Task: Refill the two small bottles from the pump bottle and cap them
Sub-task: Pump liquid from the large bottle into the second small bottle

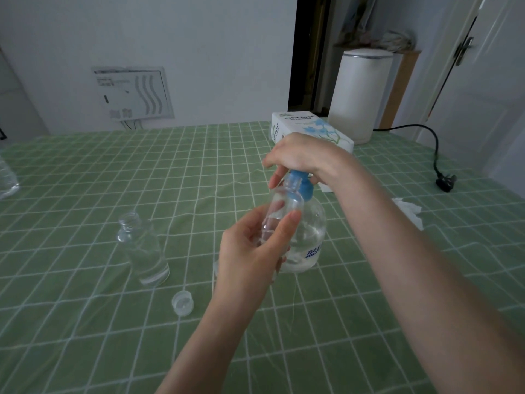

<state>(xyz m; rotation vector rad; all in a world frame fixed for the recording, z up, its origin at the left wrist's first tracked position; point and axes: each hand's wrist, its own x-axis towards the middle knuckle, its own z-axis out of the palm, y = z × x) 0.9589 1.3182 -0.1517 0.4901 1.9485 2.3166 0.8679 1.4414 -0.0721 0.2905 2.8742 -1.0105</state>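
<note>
Lying low in the frame, a bit left of the middle, a small clear cap (182,302) sits on the green checked cloth (85,322). Just above it, in the middle, the left hand (250,251) holds a small bottle (279,214), thumb on one side and fingers on the other. The bottle's open mouth is right by the blue pump top (301,183). The second small bottle (143,248) stands alone to the left, its mouth open too. Right behind the held one stands the pump bottle (308,237), with clear liquid inside. The right hand (298,155) is curled over the blue pump top from above. At the right lies a crumpled tissue (409,209). Behind the right hand is a tissue box (309,129). A black plug (446,182) lies near the right edge, and a tall white can (360,95) stands at the upper right.
</note>
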